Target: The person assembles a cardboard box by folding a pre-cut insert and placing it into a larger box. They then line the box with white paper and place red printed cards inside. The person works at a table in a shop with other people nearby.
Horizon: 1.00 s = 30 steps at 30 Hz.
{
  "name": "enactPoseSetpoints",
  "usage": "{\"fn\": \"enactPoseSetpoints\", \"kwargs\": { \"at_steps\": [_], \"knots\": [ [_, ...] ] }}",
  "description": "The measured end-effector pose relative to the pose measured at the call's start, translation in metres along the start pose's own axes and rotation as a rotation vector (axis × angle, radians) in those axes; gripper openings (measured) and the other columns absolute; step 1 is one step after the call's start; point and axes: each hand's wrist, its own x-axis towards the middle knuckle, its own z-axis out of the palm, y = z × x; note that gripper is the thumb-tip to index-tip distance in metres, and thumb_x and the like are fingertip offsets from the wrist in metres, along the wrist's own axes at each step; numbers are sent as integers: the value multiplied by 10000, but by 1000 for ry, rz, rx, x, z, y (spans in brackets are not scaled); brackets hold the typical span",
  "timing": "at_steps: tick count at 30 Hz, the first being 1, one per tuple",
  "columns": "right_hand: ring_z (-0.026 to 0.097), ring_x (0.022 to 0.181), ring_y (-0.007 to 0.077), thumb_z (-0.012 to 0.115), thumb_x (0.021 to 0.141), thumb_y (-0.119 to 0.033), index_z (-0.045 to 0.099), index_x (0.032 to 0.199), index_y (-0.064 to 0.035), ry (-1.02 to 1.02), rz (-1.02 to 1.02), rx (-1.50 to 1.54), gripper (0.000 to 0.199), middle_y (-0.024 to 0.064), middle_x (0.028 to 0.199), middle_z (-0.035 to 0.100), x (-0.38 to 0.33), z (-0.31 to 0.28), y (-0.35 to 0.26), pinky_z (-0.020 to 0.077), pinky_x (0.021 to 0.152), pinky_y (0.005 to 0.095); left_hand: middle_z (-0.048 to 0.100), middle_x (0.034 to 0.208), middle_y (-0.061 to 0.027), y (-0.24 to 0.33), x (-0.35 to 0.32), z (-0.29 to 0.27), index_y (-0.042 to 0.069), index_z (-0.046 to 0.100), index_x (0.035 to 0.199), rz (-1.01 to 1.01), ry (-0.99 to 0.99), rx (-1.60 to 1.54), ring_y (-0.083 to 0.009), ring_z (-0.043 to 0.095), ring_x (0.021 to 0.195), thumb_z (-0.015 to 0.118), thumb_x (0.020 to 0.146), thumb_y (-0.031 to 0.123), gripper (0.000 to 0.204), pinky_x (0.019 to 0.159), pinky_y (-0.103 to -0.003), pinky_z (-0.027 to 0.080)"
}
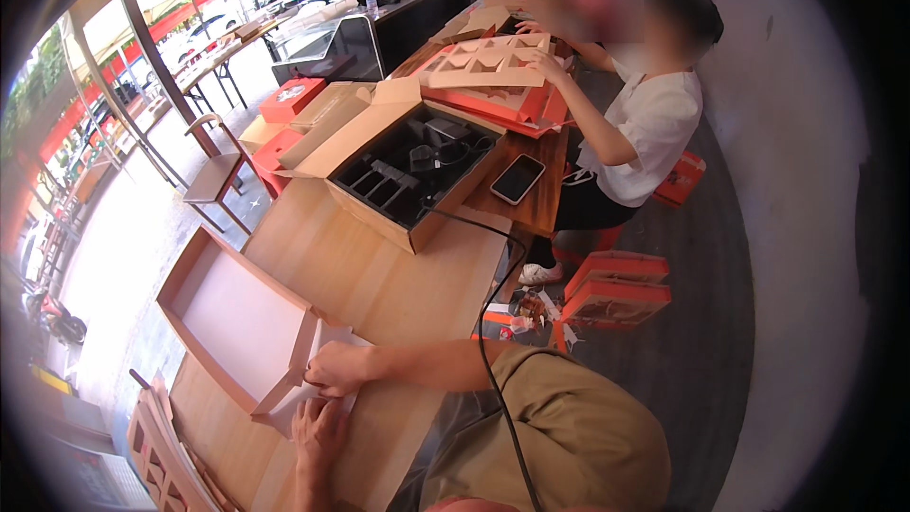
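A shallow cardboard box [240, 320] with a pale inside lies open on the wooden table at the left. Both hands are at its near right end, where pale flaps stick out. My right hand [339, 368] reaches in from the right, its fingers curled round the end flap. Just below it, my left hand [320, 431] has bent fingers pressed on the same flap; part of its grip is hidden. A black cable [485, 322] hangs across the view, in front of my right forearm.
Beyond the box stands an open carton [403, 237] with black devices inside. A phone [518, 178] lies beside it. A seated person [654, 104] handles a red box with a cardboard divider [488, 62]. Cardboard dividers [161, 450] lean at the lower left; red boxes [616, 294] stand on the floor.
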Motion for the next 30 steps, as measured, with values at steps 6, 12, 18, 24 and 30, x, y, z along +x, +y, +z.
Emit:
{"fn": "enactPoseSetpoints", "kwargs": {
  "at_steps": [6, 12, 18, 24, 30],
  "knots": [
    [746, 943, 382, 701, 945, -168, 705, 1068, -64, 286, -31, 56, 161, 149, 1000, 722, 5, 7, -6, 597, 794, 491, 573, 1446, -227, -2, 6, 2, 107, 708, 1384, -1, 55, -137, -476, 514, 1318, 824, 844, 232, 566, 1092, -606, 432],
    [706, 1026, 365, 677, 951, -88, 679, 1098, -59, 553, -179, 236, 150, 132, 1065, 685, 4, 0, -27, 579, 860, 467, 502, 1506, -344, 6, 8, 1, 44, 656, 1418, -62, 39, -174, -574, 481, 1336, 805, 888, 278, 598, 1134, -625, 419],
    [694, 1051, 411, 614, 1036, -142, 676, 1118, -21, 412, -32, 542, 159, 178, 1094, 717, 8, 24, -21, 560, 913, 482, 626, 1355, -289, 15, 7, 10, 35, 700, 1321, -20, 170, -77, -525, 606, 1187, 823, 879, 256, 510, 1009, -571, 517],
    [718, 1008, 419, 592, 1065, -172, 663, 1201, -50, 426, -17, 522, 196, 210, 1079, 737, 15, 36, -16, 570, 882, 483, 768, 924, -62, 9, 2, 7, 97, 797, 1025, 151, 316, 66, -282, 746, 856, 855, 832, 209, 230, 726, -449, 592],
    [745, 1001, 373, 662, 990, -188, 667, 1243, -80, 393, -62, 388, 276, 154, 1045, 764, 20, 53, -5, 580, 869, 475, 754, 977, -85, 111, 88, -72, 56, 718, 1294, 312, 240, 17, -263, 746, 897, 837, 850, 215, 486, 755, -431, 592]
  ]
}}
